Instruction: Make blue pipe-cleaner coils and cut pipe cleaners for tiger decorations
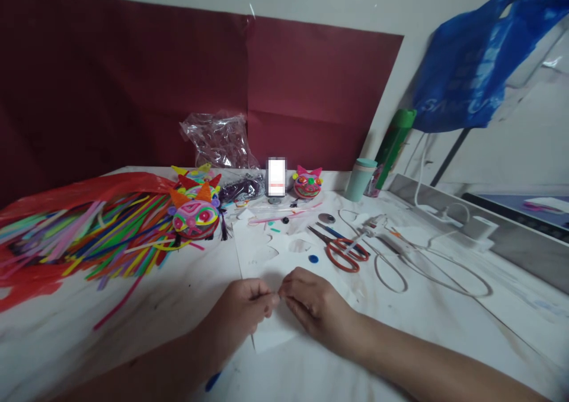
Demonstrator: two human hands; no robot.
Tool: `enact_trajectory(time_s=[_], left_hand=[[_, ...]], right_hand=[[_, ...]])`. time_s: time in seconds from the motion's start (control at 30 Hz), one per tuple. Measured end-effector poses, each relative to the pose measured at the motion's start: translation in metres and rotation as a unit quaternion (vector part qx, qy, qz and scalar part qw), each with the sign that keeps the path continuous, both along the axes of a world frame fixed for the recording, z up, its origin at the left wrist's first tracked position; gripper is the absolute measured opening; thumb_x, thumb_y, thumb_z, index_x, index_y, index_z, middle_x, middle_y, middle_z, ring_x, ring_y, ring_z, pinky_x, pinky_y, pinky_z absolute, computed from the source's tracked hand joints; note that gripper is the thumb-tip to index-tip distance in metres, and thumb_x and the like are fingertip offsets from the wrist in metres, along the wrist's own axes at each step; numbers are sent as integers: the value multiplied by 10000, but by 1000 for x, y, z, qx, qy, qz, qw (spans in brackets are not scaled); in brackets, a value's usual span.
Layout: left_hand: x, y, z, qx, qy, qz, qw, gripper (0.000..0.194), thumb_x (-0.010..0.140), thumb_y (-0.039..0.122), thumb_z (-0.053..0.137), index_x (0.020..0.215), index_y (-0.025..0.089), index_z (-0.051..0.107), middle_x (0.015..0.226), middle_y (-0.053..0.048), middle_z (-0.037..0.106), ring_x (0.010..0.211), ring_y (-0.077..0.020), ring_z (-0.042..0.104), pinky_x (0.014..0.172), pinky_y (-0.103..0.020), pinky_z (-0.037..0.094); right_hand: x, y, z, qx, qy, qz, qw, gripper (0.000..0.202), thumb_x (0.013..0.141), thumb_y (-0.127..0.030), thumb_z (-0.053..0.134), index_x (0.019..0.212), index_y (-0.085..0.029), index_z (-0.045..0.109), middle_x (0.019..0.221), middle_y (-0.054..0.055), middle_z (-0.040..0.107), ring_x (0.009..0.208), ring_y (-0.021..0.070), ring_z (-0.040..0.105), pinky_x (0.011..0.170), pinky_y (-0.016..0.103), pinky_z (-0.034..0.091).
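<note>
My left hand (249, 307) and my right hand (313, 304) meet fingertip to fingertip above a white paper sheet (275, 331). Both are closed in a pinch; whatever lies between the fingertips is too small to make out. Just beyond my right hand lies a small blue disc (313, 259). Orange-handled scissors (342, 254) rest to the right of it, beside a blue tool (331, 231). A blue piece (213, 381) shows by my left forearm.
Colourful fuzzy strips (111, 230) spread over red plastic at the left, near decorated animal heads (195, 215). Another head (307, 182) stands behind, by a phone (276, 178) and a green cup (360, 179). White cables (427, 265) loop at the right.
</note>
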State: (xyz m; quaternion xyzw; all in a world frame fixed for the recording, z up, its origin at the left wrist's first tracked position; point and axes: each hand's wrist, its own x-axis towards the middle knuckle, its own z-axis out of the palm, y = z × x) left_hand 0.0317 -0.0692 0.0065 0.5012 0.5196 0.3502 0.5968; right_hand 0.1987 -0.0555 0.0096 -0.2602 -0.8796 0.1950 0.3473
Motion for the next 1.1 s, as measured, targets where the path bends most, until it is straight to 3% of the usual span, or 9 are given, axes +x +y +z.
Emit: enact_trajectory(time_s=[0.13,0.3,0.43,0.67,0.73,0.9,1.1], left_hand=[[1,1,1,-38,-58,18,997,211,538,306,593,505,169,437,419,91,371,353,-10,173,401,-214,73],[3,1,5,-33,-117,34,992,197,496,280,618,536,157,470,413,92,370,364,-7,191,407,-209,73],[3,1,3,-29,-136,22,990,225,502,282,623,511,167,430,408,91,363,356,-6,195,403,-212,75],[1,0,1,12,-138,-5,990,224,567,286,645,532,153,468,436,74,388,370,-22,262,416,-218,144],[2,-2,2,26,-153,-1,988,244,587,308,652,537,151,471,443,73,379,391,-29,272,427,-217,172],[2,-1,2,33,-162,-1,986,190,604,278,638,563,138,515,455,57,397,422,-47,318,448,-221,214],[2,0,2,30,-170,13,985,167,589,263,632,585,116,552,506,24,454,446,-52,332,453,-221,241]], right_hand=[[0,0,-3,-17,24,3,1000,201,865,-128,403,812,-157,595,789,88,587,761,158,560,672,255,466],[-2,0,-8,-97,84,-27,991,125,839,-149,478,789,-165,592,774,51,587,732,141,566,687,251,455],[-5,-3,-9,-130,113,-54,983,107,832,-165,487,755,-169,560,732,24,557,701,131,536,660,242,433],[-6,-6,-5,-140,126,-36,981,113,830,-203,493,735,-167,541,730,23,530,688,130,502,646,248,407],[-8,-4,-7,-197,173,-35,964,125,829,-262,529,753,-167,557,728,18,537,695,129,509,662,254,405],[-13,2,-14,-371,269,-2,889,267,743,-420,643,751,-168,558,637,-20,546,609,106,487,604,240,379],[-19,5,-25,-452,344,15,823,313,641,-401,743,760,-162,580,599,-34,561,575,94,487,605,241,365]])
